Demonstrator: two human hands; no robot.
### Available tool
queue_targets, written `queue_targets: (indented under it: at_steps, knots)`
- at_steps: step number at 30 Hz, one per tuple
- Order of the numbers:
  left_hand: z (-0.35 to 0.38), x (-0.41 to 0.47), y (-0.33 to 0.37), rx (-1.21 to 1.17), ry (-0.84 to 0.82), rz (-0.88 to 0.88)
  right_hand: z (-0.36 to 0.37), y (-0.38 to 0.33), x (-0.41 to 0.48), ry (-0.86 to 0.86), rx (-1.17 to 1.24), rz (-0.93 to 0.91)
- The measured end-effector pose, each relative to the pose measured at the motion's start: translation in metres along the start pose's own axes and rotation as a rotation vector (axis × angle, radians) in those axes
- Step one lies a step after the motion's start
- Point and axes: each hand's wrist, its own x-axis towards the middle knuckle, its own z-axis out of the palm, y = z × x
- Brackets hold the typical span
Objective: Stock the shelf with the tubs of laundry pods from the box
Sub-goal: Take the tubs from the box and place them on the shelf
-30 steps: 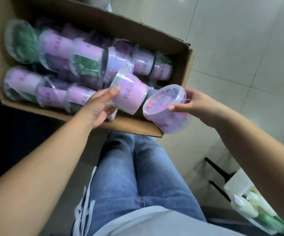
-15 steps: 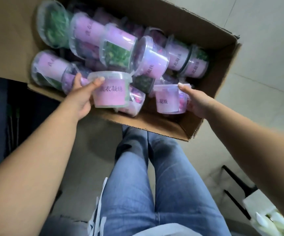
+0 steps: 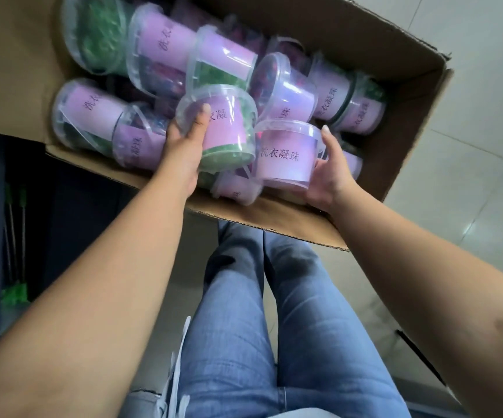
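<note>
An open cardboard box [image 3: 401,49] on the floor holds several clear tubs with purple labels, lying on their sides in a heap. My left hand [image 3: 184,146] grips a tub of green pods [image 3: 226,134], tilted, just above the box's near edge. My right hand [image 3: 328,173] holds a tub of pink pods [image 3: 286,155] upright, its label facing me, beside the first tub. Both held tubs touch each other over the front of the box. The shelf is not in view.
My legs in blue jeans [image 3: 274,312] stand just before the box's near flap [image 3: 274,215]. Pale floor tiles [image 3: 470,164] lie to the right. A dark area with thin rods and green plastic pieces [image 3: 15,291] is at the left.
Both hands have drawn the two tubs closer together and nearer to me. The view has shifted so the box sits higher and larger in frame.
</note>
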Motion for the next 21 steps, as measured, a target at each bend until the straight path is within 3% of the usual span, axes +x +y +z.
queue_targets:
  at_steps: [2, 5, 8, 10, 13, 16, 21]
  knots:
    - [-0.005, 0.000, -0.001, 0.030, -0.031, 0.020, 0.003, 0.003, 0.003, 0.008, 0.022, -0.044]
    - [-0.017, -0.002, -0.005, 0.023, -0.087, 0.063, 0.003, 0.011, -0.002, -0.104, -0.150, -0.008]
    - [-0.028, -0.012, -0.005, -0.004, -0.126, 0.069, 0.009, 0.013, -0.008, -0.078, -0.246, -0.043]
    - [-0.036, -0.023, -0.001, -0.053, -0.165, 0.032, 0.015, 0.010, -0.018, -0.020, -0.338, -0.098]
    - [-0.052, -0.046, 0.010, -0.170, -0.272, 0.018, 0.022, 0.001, -0.042, -0.108, -0.351, -0.091]
    - [-0.070, -0.078, 0.025, -0.246, -0.371, 0.092, 0.035, -0.009, -0.077, -0.215, -0.412, -0.151]
    - [-0.104, -0.151, 0.058, -0.348, -0.355, 0.322, 0.087, -0.024, -0.145, -0.321, -0.587, -0.314]
